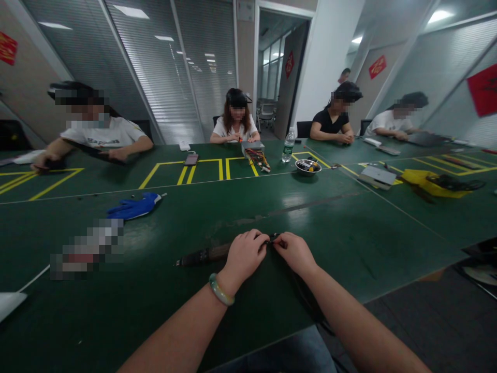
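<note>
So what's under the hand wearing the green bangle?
A dark brownish cable-like bundle runs out from under the left hand across the green table; the part beneath the palm is hidden.

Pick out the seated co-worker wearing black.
The person in the black top, seated right of centre. The others wear white: the person at far left, the person at centre and the person at far right.

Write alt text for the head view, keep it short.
The left hand and right hand pinch a small dark item at a green table, beside a long dark object. A pale green bangle circles the left wrist. Farther along, seated people work near a blue glove and a metal bowl.
</note>
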`<state>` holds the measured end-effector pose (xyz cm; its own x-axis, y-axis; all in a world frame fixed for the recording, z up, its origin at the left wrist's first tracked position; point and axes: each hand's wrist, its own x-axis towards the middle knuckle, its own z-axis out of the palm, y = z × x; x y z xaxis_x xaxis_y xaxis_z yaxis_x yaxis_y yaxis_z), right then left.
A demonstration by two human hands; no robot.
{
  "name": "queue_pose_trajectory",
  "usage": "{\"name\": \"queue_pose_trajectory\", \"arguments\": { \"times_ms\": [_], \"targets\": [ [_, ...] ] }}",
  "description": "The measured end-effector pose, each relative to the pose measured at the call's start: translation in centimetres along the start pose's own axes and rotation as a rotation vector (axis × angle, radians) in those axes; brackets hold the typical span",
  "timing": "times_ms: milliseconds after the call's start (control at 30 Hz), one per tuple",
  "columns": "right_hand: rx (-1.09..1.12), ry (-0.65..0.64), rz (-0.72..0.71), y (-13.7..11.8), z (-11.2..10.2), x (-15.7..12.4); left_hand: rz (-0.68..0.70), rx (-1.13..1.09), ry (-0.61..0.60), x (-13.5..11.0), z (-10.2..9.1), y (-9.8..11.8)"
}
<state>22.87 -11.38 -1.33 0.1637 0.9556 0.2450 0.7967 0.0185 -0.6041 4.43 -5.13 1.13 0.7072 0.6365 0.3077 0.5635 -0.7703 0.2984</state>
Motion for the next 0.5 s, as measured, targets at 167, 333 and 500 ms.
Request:
{"name": "queue_pose_trajectory", "arguments": {
  "times_ms": [167, 333, 500],
  "targets": [
    [-0.026, -0.015, -0.012, -0.3, -0.1, -0.1, -0.004, -0.011, -0.008, 0.0, 0.0, 0.0],
    [-0.127, -0.019, -0.017, -0.8, -0.2, -0.2, 0.004, -0.013, 0.011, 0.0, 0.1, 0.0],
    [-0.251, -0.013, -0.023, -1.4, 0.0, -0.4, 0.014, -0.013, 0.008, -0.1, 0.1, -0.1]
  ]
}}
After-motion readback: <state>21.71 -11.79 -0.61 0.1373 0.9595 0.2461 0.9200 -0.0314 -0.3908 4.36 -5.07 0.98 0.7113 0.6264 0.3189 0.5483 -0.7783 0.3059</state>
